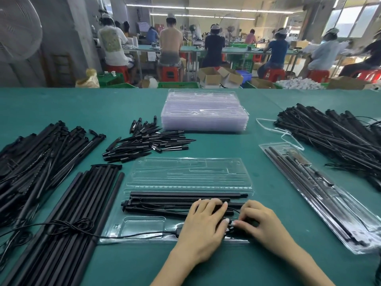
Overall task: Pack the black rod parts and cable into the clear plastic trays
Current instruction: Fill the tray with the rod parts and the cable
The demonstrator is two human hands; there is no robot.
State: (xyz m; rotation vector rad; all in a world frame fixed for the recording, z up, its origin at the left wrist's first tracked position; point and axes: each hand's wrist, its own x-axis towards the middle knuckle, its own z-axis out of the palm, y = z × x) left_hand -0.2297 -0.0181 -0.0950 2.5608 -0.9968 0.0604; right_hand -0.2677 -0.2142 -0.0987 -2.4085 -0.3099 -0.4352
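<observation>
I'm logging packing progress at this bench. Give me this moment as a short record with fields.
open tray: clamshell, several black rods in its near half
cable: trails left off the tray
left hand: rests on the rods
right hand: pinches a small black part
finished tray: packed, to the right
empty trays: stacked behind

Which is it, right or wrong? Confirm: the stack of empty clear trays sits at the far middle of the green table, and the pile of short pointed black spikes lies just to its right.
Wrong in one respect. The head view shows the stack of empty clear trays at the far middle of the green table, but the pile of short pointed black spikes lies to its left, not its right.
</observation>
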